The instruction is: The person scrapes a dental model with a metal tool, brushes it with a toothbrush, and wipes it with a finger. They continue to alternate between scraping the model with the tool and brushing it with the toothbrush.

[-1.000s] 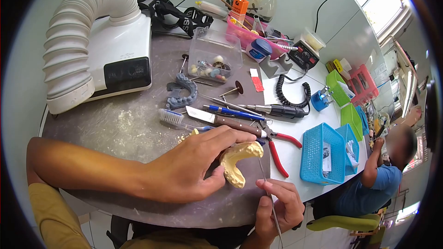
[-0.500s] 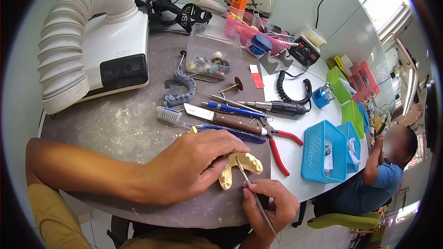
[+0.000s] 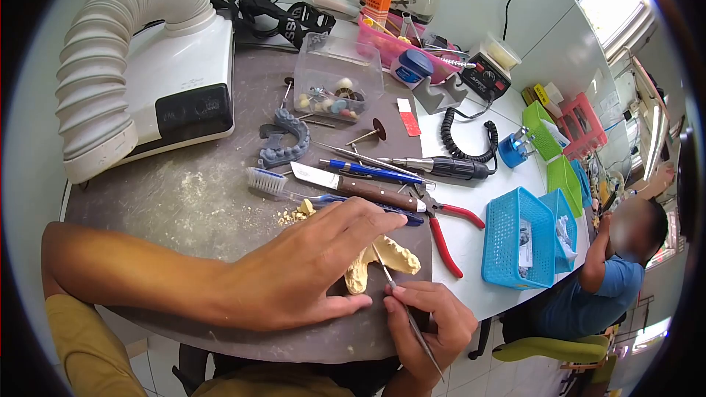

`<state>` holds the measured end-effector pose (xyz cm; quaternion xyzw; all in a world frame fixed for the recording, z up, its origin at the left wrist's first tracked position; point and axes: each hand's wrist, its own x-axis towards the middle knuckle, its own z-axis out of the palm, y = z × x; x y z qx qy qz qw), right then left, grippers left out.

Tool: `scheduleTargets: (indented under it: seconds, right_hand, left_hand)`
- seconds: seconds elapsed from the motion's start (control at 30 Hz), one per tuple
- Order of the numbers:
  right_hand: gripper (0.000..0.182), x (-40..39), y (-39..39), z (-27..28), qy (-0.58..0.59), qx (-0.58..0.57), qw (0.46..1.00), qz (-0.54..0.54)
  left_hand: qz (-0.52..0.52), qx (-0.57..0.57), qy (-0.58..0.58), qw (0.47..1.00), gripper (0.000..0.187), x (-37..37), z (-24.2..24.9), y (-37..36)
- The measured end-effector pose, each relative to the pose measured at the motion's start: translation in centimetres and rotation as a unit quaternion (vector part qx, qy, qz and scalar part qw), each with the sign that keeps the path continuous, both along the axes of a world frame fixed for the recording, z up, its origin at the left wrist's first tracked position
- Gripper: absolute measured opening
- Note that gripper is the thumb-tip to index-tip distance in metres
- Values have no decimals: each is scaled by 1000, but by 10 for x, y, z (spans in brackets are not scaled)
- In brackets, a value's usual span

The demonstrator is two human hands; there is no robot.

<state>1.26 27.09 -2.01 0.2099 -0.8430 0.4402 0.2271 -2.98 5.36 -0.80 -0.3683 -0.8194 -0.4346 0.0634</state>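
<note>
A cream-coloured, U-shaped dental cast lies near the front edge of the grey-brown mat. My left hand is over its left side, fingers reaching across the back and thumb spread away below; the thumb does not touch the cast, and contact of the fingers is hidden. In my right hand a thin metal carving tool is pinched between thumb and fingers, its tip on the inner part of the cast. Cream crumbs lie behind my left hand.
Behind the cast lie a wooden-handled knife, a toothbrush, red-handled pliers and a grey dental model. A white hose unit stands left, blue baskets right. A person in blue sits far right.
My left thumb has moved down and away from the cast, so the hand is more spread. The crumbs behind it show more. My right hand has barely moved.
</note>
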Motion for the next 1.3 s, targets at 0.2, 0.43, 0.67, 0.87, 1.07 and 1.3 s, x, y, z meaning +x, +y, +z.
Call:
scheduleTargets:
  seconds: [0.2,0.43,0.67,0.87,1.07,1.3]
  right_hand:
    - [21,2,3,3,-21,-7,999,29]
    - [23,0,1,0,-2,18,1000,0]
    - [21,1,-1,1,-14,6,1000,5]
    - [25,-1,1,-3,0,-3,1000,1]
    - [27,2,2,-1,-2,13,1000,-5]
    - [25,1,2,-2,4,23,1000,2]
  left_hand:
    - [0,23,-77,997,81,0,3,0]
    - [11,32,-24,999,86,-1,0,0]
    - [27,38,-71,996,72,-3,4,0]
    - [18,48,-86,995,66,-2,6,0]
    - [21,50,-85,995,66,-2,5,0]
    - [24,35,-83,996,70,-2,4,-1]
